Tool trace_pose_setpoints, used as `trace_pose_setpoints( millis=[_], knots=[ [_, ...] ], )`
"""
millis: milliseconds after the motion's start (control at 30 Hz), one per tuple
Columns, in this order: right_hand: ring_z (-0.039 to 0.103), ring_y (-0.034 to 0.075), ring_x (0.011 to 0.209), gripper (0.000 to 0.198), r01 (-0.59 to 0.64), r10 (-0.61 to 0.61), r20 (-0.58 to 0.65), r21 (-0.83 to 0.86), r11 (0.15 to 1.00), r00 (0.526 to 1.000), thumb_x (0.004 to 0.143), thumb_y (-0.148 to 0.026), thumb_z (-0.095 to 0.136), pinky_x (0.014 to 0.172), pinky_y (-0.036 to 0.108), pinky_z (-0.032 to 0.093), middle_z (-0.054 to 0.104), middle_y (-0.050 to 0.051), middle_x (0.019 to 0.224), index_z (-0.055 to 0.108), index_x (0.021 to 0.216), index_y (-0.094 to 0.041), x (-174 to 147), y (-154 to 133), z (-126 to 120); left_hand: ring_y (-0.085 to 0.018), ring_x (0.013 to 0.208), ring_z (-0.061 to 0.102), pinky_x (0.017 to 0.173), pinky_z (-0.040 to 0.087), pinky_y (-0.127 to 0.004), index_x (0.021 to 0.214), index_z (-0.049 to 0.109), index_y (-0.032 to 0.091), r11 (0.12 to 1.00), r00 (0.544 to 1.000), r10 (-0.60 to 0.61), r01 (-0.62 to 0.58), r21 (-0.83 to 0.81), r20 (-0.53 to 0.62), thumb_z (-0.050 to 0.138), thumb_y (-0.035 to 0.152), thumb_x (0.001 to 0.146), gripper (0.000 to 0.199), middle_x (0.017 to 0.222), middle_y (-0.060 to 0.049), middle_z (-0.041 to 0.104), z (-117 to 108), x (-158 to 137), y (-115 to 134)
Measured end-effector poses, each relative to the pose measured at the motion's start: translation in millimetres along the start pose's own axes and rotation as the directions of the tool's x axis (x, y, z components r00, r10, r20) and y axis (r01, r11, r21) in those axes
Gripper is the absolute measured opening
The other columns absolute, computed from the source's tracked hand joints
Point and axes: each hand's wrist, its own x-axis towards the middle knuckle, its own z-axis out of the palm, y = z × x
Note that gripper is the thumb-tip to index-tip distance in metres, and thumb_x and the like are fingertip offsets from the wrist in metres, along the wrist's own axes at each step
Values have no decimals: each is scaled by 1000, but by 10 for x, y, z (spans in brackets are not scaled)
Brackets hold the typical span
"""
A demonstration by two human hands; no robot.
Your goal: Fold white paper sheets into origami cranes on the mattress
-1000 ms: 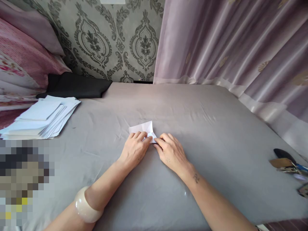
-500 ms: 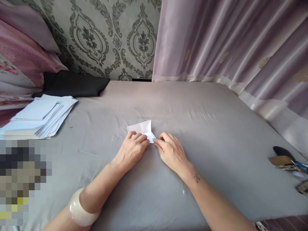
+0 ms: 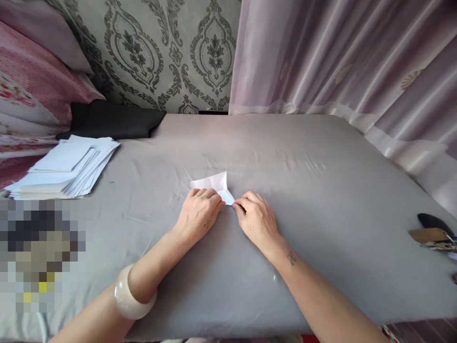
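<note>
A small white sheet of paper (image 3: 217,181), creased and partly folded, lies on the grey cloth in the middle of the view. Its back flap stands up, and its right end narrows to a corner. My left hand (image 3: 200,209) is closed over the near left part of the paper, its curled fingers hiding much of it. On the other side, my right hand (image 3: 257,214) pinches the right corner between thumb and forefinger. A wide cream bangle (image 3: 134,293) sits on my left forearm.
A stack of white paper (image 3: 64,166) lies at the left, in front of a black folded cloth (image 3: 116,120). Keys with a brown tag (image 3: 430,235) lie at the far right. Curtains (image 3: 303,62) hang behind the grey-covered surface (image 3: 278,143). A pixelated patch covers the lower left.
The whole view has shifted slightly. My right hand has drawn the paper's right corner a little outward, so the corner looks longer and more pointed. My left hand stays on the paper.
</note>
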Motion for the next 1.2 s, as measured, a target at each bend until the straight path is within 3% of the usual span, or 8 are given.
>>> trace_pose_setpoints(
  millis=[233, 533, 933, 1200],
  knots=[
    [57, 20, 83, 17, -17, 17, 10, 4, 1000, 1000, 93, -25, 52, 76, 33, 41, 64, 5, 87, 68, 88, -23, 5, -5, 7, -20, 66, 58, 69, 37, -35, 76, 59, 16, 1000, 998, -12, 11, 14, 64, 41, 25, 97, 29, 72, -5, 63, -22, 92, 12],
    [58, 19, 83, 18, -88, 88, 23, -5, 996, 996, 91, -22, 53, 79, 33, 38, 63, 4, 84, 68, 81, -22, 53, -37, 20, -19, 64, 58, 69, 38, -34, 71, 55, 17, 995, 999, -27, 25, 95, 21, 44, 24, 96, 29, 68, -3, 61, 34, 107, 10],
    [59, 18, 85, 12, -172, 171, 71, 12, 985, 983, 89, -24, 58, 81, 33, 35, 64, 1, 83, 64, 79, -20, 109, -37, 37, -21, 69, 61, 73, 39, -35, 73, 59, 15, 990, 995, -58, 46, 136, 86, 47, 24, 96, 28, 72, -5, 64, 27, 146, 34],
    [60, 17, 81, 13, -249, 237, 122, 97, 964, 964, 85, -24, 63, 78, 33, 37, 64, -2, 78, 59, 73, -21, 122, 94, -95, -22, 72, 62, 75, 38, -37, 76, 62, 14, 991, 992, -53, 39, 130, 113, 49, 23, 95, 25, 74, -6, 65, -17, 163, 51]
  ],
)
